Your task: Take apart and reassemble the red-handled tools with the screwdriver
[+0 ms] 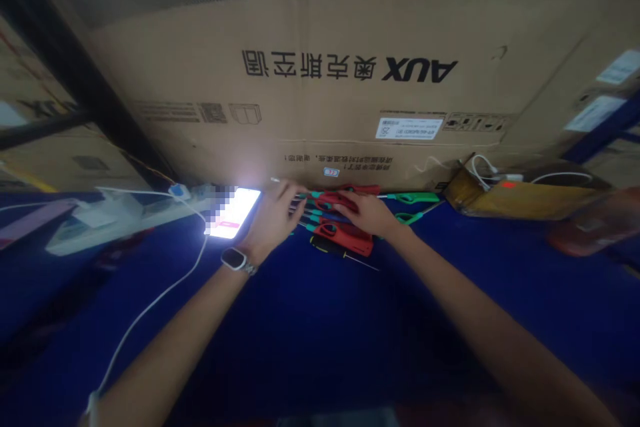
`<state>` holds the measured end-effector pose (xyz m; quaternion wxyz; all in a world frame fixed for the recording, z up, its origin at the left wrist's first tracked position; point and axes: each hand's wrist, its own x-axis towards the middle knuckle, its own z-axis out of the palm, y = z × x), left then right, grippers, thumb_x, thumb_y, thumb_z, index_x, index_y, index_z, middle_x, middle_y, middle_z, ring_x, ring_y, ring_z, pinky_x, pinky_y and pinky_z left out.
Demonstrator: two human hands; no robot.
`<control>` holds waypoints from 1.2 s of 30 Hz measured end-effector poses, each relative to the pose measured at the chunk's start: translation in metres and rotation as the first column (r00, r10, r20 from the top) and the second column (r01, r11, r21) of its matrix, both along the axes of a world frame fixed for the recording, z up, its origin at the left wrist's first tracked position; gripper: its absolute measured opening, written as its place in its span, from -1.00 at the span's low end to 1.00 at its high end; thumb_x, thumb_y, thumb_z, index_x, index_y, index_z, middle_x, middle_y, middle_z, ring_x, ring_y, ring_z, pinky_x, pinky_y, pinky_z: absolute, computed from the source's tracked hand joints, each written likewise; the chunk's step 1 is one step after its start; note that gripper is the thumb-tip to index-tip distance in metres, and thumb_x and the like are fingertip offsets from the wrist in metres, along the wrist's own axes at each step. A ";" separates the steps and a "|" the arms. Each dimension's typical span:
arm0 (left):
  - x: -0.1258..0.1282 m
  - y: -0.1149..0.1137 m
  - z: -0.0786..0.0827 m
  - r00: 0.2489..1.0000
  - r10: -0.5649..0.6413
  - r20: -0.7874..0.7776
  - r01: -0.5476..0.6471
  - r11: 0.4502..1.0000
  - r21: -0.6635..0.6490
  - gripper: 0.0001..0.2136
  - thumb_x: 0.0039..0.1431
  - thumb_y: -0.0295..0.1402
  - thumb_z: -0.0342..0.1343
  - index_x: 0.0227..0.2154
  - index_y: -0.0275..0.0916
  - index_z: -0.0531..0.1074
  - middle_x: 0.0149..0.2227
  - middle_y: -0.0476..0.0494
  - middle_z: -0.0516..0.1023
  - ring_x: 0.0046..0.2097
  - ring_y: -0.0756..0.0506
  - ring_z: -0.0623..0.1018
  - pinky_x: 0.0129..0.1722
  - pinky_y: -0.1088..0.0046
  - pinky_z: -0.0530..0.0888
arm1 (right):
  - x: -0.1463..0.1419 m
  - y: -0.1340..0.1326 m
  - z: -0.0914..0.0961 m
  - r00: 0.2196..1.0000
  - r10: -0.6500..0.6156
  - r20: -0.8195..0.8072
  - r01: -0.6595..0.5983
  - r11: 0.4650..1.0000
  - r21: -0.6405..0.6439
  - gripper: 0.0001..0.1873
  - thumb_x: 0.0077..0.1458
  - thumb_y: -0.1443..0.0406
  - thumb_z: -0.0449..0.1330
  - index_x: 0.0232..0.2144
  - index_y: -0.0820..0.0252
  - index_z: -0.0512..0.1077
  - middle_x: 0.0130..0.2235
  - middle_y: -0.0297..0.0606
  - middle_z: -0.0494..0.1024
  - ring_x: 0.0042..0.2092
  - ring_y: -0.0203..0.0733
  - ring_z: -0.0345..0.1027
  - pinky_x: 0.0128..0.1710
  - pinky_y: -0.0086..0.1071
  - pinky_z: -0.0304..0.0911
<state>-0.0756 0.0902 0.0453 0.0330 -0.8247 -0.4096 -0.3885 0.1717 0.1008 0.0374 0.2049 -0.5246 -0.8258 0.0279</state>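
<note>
Several long-nosed lighters (345, 235), with red handles and green collars, lie in a row on the blue tabletop against a large carton. My left hand (273, 217), with a watch on its wrist, is at their nozzle ends, fingers bent and thumb apart. Whether it presses on the nozzles is unclear. My right hand (375, 213) has its thumb and fingers closed around a red lighter (333, 201) in the row. Just in front of the row lies a screwdriver (327, 247) with a black and yellow handle. Beside my left hand is a phone (233, 213) with a bright screen.
The carton (310, 20) stands along the back like a wall. Green lighters (413, 197) lie right of my right hand. An open yellow-brown box (505, 197) holds white cables. A power strip (130, 217) and a trailing white cable (157, 303) are at left.
</note>
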 end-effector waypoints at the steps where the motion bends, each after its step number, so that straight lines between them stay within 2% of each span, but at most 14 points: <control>1: -0.005 -0.003 -0.008 0.999 -0.046 0.003 0.046 0.997 -0.057 -0.86 0.35 -0.38 0.03 -0.14 -0.22 0.46 -0.10 -0.18 0.49 -0.03 -0.17 0.52 0.02 0.21 0.47 | 0.002 0.007 -0.003 0.999 0.041 -0.013 -0.041 0.999 -0.022 -0.49 0.32 0.01 0.08 0.19 0.09 0.42 0.00 -0.09 0.62 -0.02 0.05 0.54 -0.03 -0.20 0.38; 4: -0.018 -0.010 -0.028 0.990 -0.142 0.007 0.141 0.978 -0.154 -0.88 0.34 -0.40 0.04 -0.20 -0.19 0.48 -0.12 -0.13 0.54 -0.06 -0.15 0.54 0.00 0.22 0.49 | 0.006 0.026 -0.009 0.990 0.127 -0.065 -0.131 0.989 -0.062 -0.55 0.29 0.09 0.15 0.17 0.03 0.46 -0.01 -0.15 0.62 -0.04 0.00 0.53 -0.04 -0.22 0.38; 7: -0.022 -0.013 -0.038 0.979 -0.204 -0.019 0.196 0.961 -0.196 -0.85 0.35 -0.41 0.03 -0.12 -0.19 0.49 -0.09 -0.13 0.57 -0.02 -0.15 0.53 0.04 0.20 0.47 | 0.007 0.034 -0.012 0.990 0.129 -0.061 -0.132 0.990 -0.044 -0.60 0.27 0.18 0.17 0.13 0.04 0.48 -0.03 -0.13 0.58 -0.04 -0.02 0.49 -0.01 -0.16 0.35; 10: -0.017 -0.014 -0.041 0.974 -0.200 -0.106 0.171 0.957 -0.234 -0.76 0.38 -0.35 0.02 0.04 -0.19 0.45 0.04 -0.17 0.57 0.10 -0.18 0.51 0.12 0.12 0.43 | 0.008 0.022 -0.013 0.995 0.095 -0.040 -0.093 0.994 0.054 -0.58 0.16 0.16 0.27 0.07 0.05 0.50 0.04 -0.09 0.49 0.08 0.08 0.36 0.09 0.02 0.24; 12: -0.012 -0.014 -0.041 0.965 -0.193 -0.177 0.144 0.955 -0.259 -0.70 0.40 -0.29 0.01 0.12 -0.17 0.41 0.13 -0.18 0.53 0.17 -0.20 0.47 0.16 0.07 0.39 | 0.010 0.008 -0.015 0.997 0.071 -0.042 -0.067 0.994 0.089 -0.61 0.07 0.17 0.34 -0.03 0.09 0.52 0.06 -0.08 0.44 0.11 0.12 0.30 0.12 0.08 0.18; 15: -0.008 -0.016 -0.041 0.951 -0.183 -0.250 0.111 0.954 -0.278 -0.69 0.42 -0.25 -0.04 0.10 -0.15 0.45 0.19 -0.18 0.49 0.21 -0.21 0.45 0.15 0.06 0.38 | 0.013 -0.009 -0.021 0.997 0.036 -0.073 -0.029 0.996 0.086 -0.80 0.06 0.22 0.35 -0.23 0.13 0.54 0.03 -0.09 0.43 0.11 0.11 0.27 0.09 0.05 0.17; 17: -0.008 -0.017 -0.041 0.944 -0.182 -0.275 0.104 0.956 -0.276 -0.69 0.43 -0.24 -0.05 0.06 -0.15 0.50 0.20 -0.18 0.49 0.21 -0.22 0.45 0.15 0.06 0.38 | 0.015 -0.015 -0.026 0.995 0.018 -0.095 -0.009 0.996 0.088 -0.89 0.10 0.26 0.32 -0.28 0.12 0.55 0.01 -0.11 0.45 0.11 0.11 0.27 0.06 0.04 0.17; 19: -0.010 -0.019 -0.042 0.943 -0.180 -0.281 0.101 0.956 -0.274 -0.68 0.43 -0.23 -0.07 0.07 -0.12 0.50 0.21 -0.17 0.48 0.23 -0.23 0.44 0.17 0.04 0.37 | 0.016 -0.018 -0.028 0.995 0.020 -0.097 -0.009 0.994 0.107 -0.92 0.12 0.31 0.30 -0.28 0.09 0.58 0.02 -0.12 0.46 0.11 0.10 0.27 0.03 0.01 0.18; 23: -0.012 -0.021 -0.044 0.945 -0.168 -0.279 0.079 0.950 -0.304 -0.63 0.45 -0.17 -0.12 0.13 -0.10 0.46 0.26 -0.16 0.43 0.30 -0.23 0.37 0.21 0.01 0.33 | 0.017 -0.024 -0.027 0.998 0.067 0.002 -0.066 0.987 0.143 -0.81 0.16 0.36 0.27 -0.22 -0.01 0.64 0.07 -0.14 0.46 0.12 0.08 0.27 -0.02 -0.04 0.19; 28: -0.006 -0.022 -0.046 0.944 -0.162 -0.288 0.064 0.945 -0.320 -0.62 0.45 -0.20 -0.13 0.18 -0.12 0.42 0.28 -0.19 0.39 0.34 -0.22 0.32 0.26 -0.02 0.27 | 0.017 -0.022 -0.026 0.991 -0.048 0.123 0.030 0.989 0.144 -0.74 0.20 0.34 0.24 -0.13 -0.06 0.65 0.02 -0.09 0.46 0.07 0.11 0.30 -0.08 -0.06 0.21; 32: -0.015 -0.019 -0.035 0.975 -0.107 -0.195 0.046 0.955 -0.294 -0.65 0.40 -0.29 -0.07 0.16 -0.14 0.41 0.26 -0.21 0.42 0.26 -0.24 0.41 0.22 0.00 0.33 | 0.015 -0.025 -0.026 0.993 -0.101 0.061 0.093 0.988 0.125 -0.75 0.24 0.26 0.21 -0.07 0.00 0.62 -0.01 -0.07 0.45 0.04 0.09 0.34 -0.10 -0.08 0.24; 36: -0.051 -0.017 -0.021 0.997 0.073 0.033 -0.059 0.946 -0.318 -0.78 0.33 -0.38 -0.01 -0.08 -0.21 0.49 -0.12 -0.18 0.61 -0.10 -0.16 0.59 -0.05 0.20 0.51 | 0.005 -0.044 -0.023 0.997 -0.022 -0.072 0.031 0.990 0.139 -0.70 0.26 0.13 0.18 -0.06 0.07 0.57 -0.01 -0.09 0.45 0.01 0.03 0.38 -0.08 -0.09 0.26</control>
